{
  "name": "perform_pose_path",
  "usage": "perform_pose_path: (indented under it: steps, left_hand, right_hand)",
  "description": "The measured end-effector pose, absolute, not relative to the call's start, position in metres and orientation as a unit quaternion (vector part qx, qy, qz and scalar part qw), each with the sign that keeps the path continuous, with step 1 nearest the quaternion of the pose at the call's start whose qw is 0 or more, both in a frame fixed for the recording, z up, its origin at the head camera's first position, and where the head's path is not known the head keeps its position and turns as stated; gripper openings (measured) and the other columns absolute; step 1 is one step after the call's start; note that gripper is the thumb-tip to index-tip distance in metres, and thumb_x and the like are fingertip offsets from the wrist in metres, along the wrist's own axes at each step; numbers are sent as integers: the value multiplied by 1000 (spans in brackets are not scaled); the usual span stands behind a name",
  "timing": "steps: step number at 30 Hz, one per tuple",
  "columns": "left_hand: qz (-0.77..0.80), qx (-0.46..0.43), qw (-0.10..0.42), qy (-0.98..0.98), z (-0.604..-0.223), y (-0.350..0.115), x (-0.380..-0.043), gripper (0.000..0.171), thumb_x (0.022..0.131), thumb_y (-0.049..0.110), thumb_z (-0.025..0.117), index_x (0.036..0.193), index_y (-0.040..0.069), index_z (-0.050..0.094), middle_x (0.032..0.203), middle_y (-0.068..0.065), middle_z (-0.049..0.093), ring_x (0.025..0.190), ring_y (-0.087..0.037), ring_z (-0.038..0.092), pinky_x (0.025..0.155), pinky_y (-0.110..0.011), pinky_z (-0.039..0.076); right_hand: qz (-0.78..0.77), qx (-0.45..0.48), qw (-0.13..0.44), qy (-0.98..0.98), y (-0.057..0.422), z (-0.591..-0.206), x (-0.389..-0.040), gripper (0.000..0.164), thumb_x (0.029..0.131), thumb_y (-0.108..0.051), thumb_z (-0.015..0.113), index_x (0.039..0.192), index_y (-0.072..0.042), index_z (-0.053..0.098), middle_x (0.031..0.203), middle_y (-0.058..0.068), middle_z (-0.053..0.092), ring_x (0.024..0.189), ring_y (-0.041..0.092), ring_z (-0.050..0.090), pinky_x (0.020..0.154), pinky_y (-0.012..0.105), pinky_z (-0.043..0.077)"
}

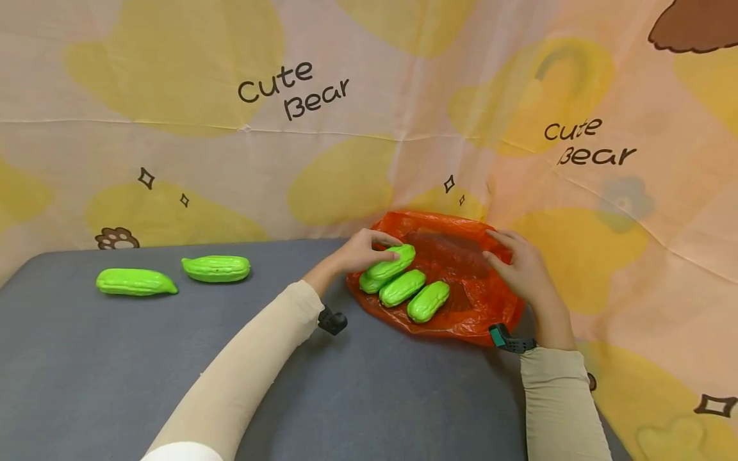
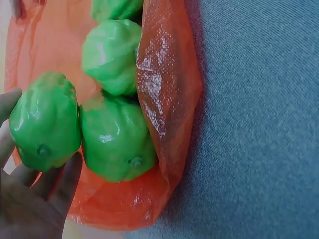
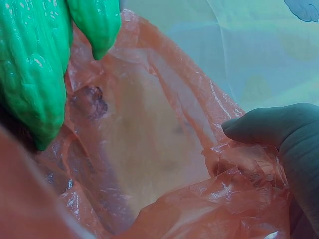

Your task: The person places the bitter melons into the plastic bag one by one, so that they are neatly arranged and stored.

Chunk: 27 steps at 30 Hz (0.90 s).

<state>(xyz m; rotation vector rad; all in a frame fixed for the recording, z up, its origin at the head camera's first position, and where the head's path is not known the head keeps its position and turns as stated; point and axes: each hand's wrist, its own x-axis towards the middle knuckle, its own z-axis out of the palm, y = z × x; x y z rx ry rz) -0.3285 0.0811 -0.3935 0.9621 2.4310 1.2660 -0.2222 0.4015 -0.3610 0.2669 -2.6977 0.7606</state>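
My left hand (image 1: pixel 363 252) holds a bright green bitter melon (image 1: pixel 399 259) over the left part of an open red plastic bag (image 1: pixel 469 323). In the left wrist view, fingers curl round the side and underside of this melon (image 2: pixel 46 122). Right beside it in the bag lies another green melon (image 2: pixel 117 144); in the head view two more melons, one in the middle (image 1: pixel 402 288) and one at the right (image 1: pixel 428 301), lie in the row. My right hand (image 1: pixel 521 269) grips the bag's right rim, the plastic bunched under its thumb (image 3: pixel 264 124).
Two more green melons, one at the far left (image 1: pixel 135 282) and one nearer the bag (image 1: pixel 216 269), lie on the grey table (image 1: pixel 144 358). A printed cloth (image 1: pixel 196 173) hangs behind the table and along its right side, close to the bag.
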Motion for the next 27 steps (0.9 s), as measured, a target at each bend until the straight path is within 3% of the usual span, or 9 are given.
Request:
perform_pose_path:
  steps: [27]
  left_hand:
    - [416, 324, 135, 839, -387, 132, -289, 36, 95, 29, 71, 128, 15, 71, 128, -5, 72, 118, -20, 67, 98, -36, 54]
  right_hand:
    - [264, 92, 164, -946, 401, -359, -223, 49, 96, -10, 68, 141, 4, 56, 143, 29, 53, 134, 51, 47, 111, 67, 36]
